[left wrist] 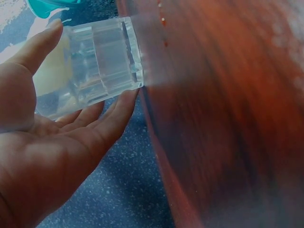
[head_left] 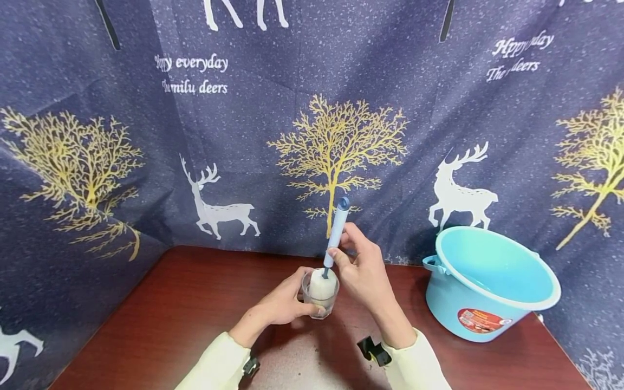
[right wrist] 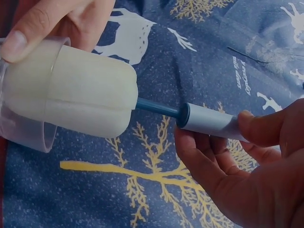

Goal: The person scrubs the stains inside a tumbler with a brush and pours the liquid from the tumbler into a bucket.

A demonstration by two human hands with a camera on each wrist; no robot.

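Note:
A clear drinking glass [left wrist: 111,57] stands near the middle of the table, its thick base at the tabletop in the left wrist view. My left hand [head_left: 280,300] grips it round the side, thumb on one side and fingers on the other. A cup brush [head_left: 336,235] has its white sponge head [right wrist: 90,92] partly inside the glass, the upper part sticking out over the rim. My right hand [head_left: 364,271] holds the pale blue handle between thumb and fingers. The brush leans slightly to the right, its dark blue neck showing between handle and sponge.
A light blue bucket [head_left: 492,309] with a red label stands at the right on the reddish-brown table [head_left: 195,303]. Behind the table hangs a dark blue cloth [head_left: 292,65] printed with deer and trees. Small drops [left wrist: 163,21] lie on the wood near the glass.

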